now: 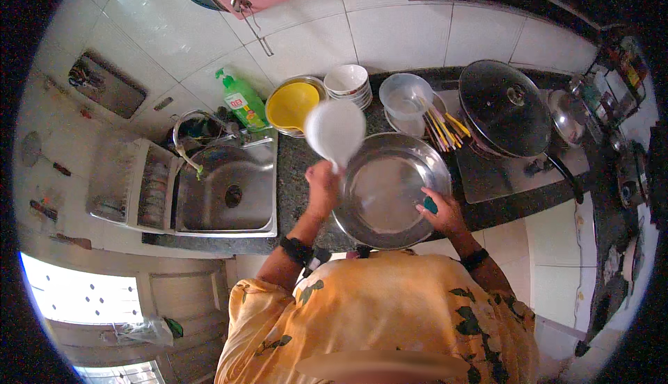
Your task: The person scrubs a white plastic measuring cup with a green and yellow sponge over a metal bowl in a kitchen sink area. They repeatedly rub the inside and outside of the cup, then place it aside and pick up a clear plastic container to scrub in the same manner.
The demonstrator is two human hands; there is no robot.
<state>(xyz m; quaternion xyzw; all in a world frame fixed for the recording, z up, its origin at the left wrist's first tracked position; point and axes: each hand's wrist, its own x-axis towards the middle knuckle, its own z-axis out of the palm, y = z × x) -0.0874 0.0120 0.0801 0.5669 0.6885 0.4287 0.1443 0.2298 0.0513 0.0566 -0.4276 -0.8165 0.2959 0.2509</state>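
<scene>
My left hand (323, 184) grips the handle of a white round dipper (335, 129), blurred by motion. It is raised over the left rim of a wide stainless steel basin (392, 238), near a yellow plastic bowl (294, 105). Over the basin's right side is my right hand (442, 214), holding a small dark green scouring pad (430, 205) between thumb and fingers. Part of the pad is hidden by the hand. The basin rests on the dark stone countertop (295, 180), in front of my body.
To the left is a steel sink (229, 222) with a curved faucet (177, 139). Behind stand a green soap bottle (242, 99), stacked white bowls (346, 79), a clear plastic bowl (404, 94) and several chopsticks (446, 128). A lidded pan (503, 110) sits at right.
</scene>
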